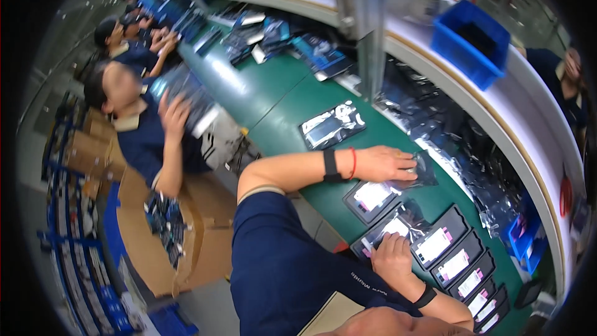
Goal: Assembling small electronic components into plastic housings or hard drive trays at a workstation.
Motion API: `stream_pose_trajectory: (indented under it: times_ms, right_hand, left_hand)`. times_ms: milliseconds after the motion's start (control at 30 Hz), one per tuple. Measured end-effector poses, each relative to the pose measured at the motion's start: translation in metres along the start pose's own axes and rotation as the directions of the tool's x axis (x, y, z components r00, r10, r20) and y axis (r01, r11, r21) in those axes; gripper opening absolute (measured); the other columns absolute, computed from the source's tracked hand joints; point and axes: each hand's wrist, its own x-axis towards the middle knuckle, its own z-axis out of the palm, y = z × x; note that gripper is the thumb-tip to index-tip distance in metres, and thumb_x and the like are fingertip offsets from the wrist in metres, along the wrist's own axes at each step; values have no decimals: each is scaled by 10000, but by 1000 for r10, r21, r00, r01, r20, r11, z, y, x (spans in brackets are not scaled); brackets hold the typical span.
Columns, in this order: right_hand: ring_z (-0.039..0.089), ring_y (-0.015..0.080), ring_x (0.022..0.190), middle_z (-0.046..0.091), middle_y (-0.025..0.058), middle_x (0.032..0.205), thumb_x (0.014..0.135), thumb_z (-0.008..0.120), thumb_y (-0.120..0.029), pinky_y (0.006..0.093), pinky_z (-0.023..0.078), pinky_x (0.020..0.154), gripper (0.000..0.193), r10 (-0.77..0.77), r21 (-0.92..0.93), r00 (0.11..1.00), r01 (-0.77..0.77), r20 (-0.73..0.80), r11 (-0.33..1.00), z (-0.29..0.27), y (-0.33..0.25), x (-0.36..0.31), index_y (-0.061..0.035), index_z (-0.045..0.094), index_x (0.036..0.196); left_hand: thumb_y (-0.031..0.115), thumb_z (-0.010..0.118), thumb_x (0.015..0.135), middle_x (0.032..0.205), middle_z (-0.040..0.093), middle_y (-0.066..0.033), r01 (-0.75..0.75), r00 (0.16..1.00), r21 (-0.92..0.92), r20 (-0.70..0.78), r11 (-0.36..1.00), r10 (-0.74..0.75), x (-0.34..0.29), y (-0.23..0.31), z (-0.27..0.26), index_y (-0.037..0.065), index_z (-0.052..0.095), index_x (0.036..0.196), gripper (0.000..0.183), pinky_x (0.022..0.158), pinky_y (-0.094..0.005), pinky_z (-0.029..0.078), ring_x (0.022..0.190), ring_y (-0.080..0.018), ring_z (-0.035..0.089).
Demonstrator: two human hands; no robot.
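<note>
Touching bagged tray (377, 232): right hand (393, 257) | film (427, 171): left hand (389, 163) | grips unclear | black trays (440, 245) beside

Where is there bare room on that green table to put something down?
Bare green tabletop lies between the wrapped item and the far packages. It is crowded under those packages and beside the right hand, where dark labelled cases line up.

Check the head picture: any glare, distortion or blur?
Head view: white glare streaks the green worktop, shine flecks the bagged black panel; the white shelf bows near the rim, corners go black; distant co-workers look soft, the left hand fairly crisp.
</note>
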Motion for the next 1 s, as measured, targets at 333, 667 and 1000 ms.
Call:
stream_pose_trajectory:
  times_ms: [333,667,1000]
  right_hand:
    - [494,428,1006,518,246,997,663,672,-505,465,429,849,785,116,231,990,-131,79,964,-35,9,24,161,508,1045]
    - [443,524,1112,459,367,1172,631,721,-446,503,425,909,830,173,298,965,-227,199,927,-33,3,22,192,482,1104]
    - [379,554,1157,411,392,1213,706,669,-436,543,380,937,782,198,323,954,-265,227,908,-25,6,20,204,478,1113]
  left_hand:
    - [97,476,814,1287,481,-151,146,986,128,56,981,-154,-40,14,-57,145,496,1239,429,931,-374,446,1181,-320,479]
    - [146,528,798,1277,481,-155,270,962,86,24,959,-273,-71,73,-33,121,498,1249,452,956,-391,430,1177,-312,481]
    - [711,479,722,1428,255,-221,463,855,90,215,882,-471,-62,90,-12,67,339,1366,922,1037,-592,166,1337,-382,207]
